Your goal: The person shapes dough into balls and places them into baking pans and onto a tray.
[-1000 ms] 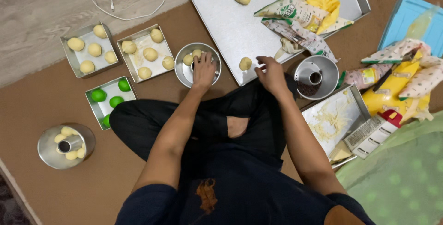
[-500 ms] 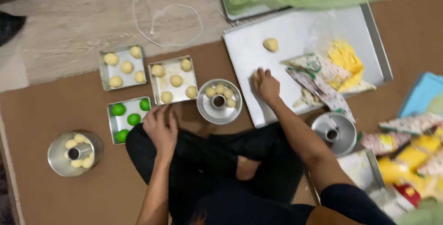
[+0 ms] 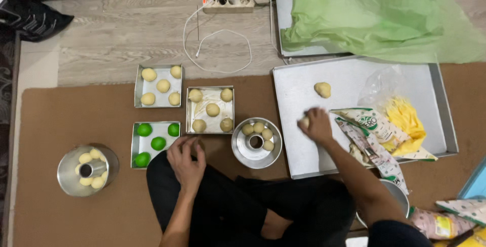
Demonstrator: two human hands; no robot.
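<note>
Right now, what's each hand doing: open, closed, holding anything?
Left hand: loosely open, empty, beside the tray of green dough balls.
Right hand: cupped over a pale dough ball on the large tray.

Pale yellow dough balls (image 3: 211, 109) are sitting in a silver square tin (image 3: 210, 91); left of that tin, bright green balls (image 3: 158, 142) are glowing. Right of it, a grey tray (image 3: 296, 125) is lying on the brown mat (image 3: 61, 120), with green plastic sheeting (image 3: 379, 14) beyond.
</note>
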